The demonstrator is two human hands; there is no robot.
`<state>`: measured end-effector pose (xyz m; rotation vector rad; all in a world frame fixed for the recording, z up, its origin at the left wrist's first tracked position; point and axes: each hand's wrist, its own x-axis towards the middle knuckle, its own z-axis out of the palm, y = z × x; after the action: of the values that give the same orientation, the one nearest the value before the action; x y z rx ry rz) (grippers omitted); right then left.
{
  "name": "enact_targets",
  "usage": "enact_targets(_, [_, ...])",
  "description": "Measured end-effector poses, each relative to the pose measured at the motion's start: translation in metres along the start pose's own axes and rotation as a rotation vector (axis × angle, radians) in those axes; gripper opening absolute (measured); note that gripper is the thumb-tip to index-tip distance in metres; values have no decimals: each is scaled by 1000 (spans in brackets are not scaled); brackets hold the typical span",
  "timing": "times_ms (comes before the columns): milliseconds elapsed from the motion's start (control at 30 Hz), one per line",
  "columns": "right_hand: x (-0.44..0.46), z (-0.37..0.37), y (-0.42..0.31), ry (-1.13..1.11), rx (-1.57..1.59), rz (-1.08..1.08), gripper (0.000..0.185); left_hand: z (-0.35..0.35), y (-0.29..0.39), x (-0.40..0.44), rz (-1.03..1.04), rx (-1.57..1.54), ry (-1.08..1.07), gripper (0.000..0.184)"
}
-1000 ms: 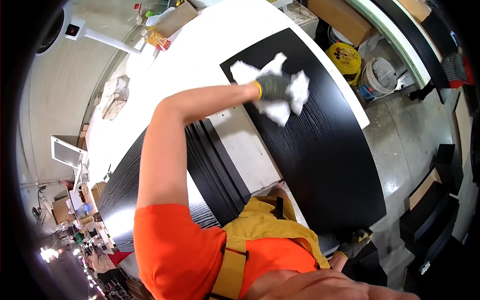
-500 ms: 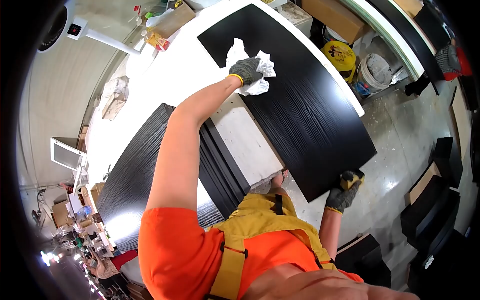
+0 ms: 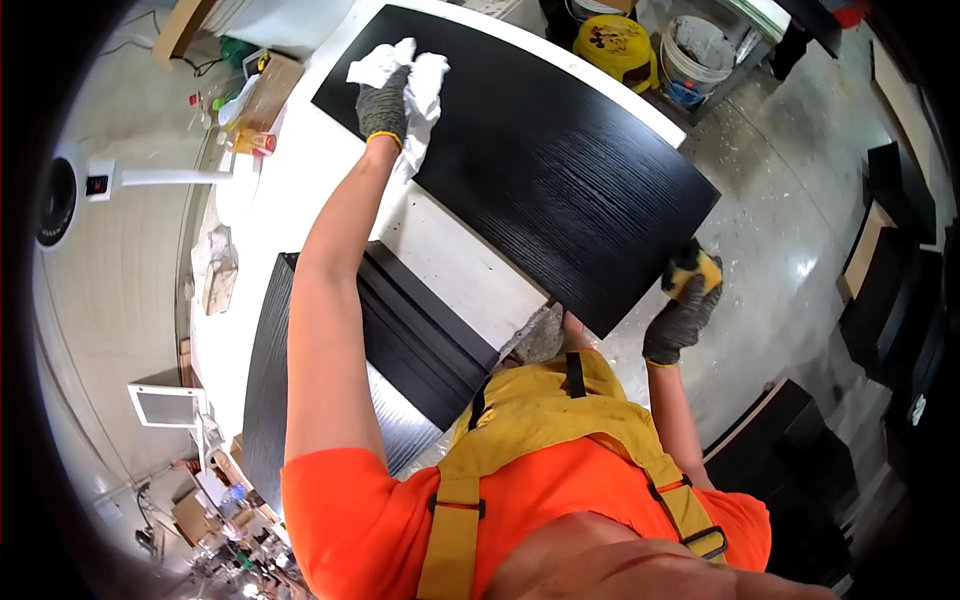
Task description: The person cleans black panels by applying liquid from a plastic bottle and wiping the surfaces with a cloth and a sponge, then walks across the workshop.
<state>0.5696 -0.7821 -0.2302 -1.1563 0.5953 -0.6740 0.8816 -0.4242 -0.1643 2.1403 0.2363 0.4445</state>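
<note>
A black wood-grain panel (image 3: pixel 540 170) lies on the white table, its near end overhanging. My left hand (image 3: pixel 383 108), in a dark grey knit glove with a yellow cuff, grips a crumpled white cloth (image 3: pixel 425 85) near the panel's far left end. The cloth rests against the panel surface. My right hand (image 3: pixel 683 320), gloved alike, is closed around a yellow and black sponge-like block (image 3: pixel 705 268) at the panel's near end edge. Under my left arm lie a second black grained panel (image 3: pixel 265 370) and several black grooved strips (image 3: pixel 425 335).
The white table (image 3: pixel 290 180) has a rough, paint-crusted block (image 3: pixel 215 265) at its left. Beyond it stand a yellow bucket (image 3: pixel 615 50) and a white bucket (image 3: pixel 695 60). More black panels (image 3: pixel 785 440) stand on the floor at right. A white fan (image 3: pixel 75 195) is at left.
My left hand has moved with the cloth toward the panel's far left end. My right hand has shifted slightly outward along the near edge with the sponge-like block. The view has shifted too.
</note>
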Motion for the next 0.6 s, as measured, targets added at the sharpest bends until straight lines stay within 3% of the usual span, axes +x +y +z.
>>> enact_targets(33, [-3,7,-5,-53,-8,23,52,4,8,-5,-109,-70,-55,56])
enact_targets(67, [-5,11,1,-97,-72,12,51,7,3,-3,-230,181,-245,71])
enact_targets(100, [-4,11,11,-156,-178,-40,52,34,-70,18,-143,206,-296,82])
enact_targets(167, [0,1,35,-296,-385,-194,54,79,-71,-21,-100,715,-149,115])
enact_targets(200, [3,-4,44,-377,-484,-299,57,91,-37,-42,-209,812,-127,123])
enact_targets(267, [4,-1,39,-355,-466,-339,57,104,-31,-40,-160,721,-83,122])
enact_targets(333, [6,-6,42,-381,-453,-356,56,132,-38,-25,82,833,-124,111])
enact_targets(400, [7,-9,46,-374,-453,-351,57,166,-25,-22,198,780,-453,101])
enact_targets(500, [9,-12,51,-393,-448,-417,57,213,34,-94,557,414,-421,87])
enact_targets(533, [8,-13,50,-377,-386,-352,57,228,40,-116,686,315,-401,84])
enact_targets(600, [5,-11,47,-352,-255,-227,56,240,59,-161,935,391,-503,97])
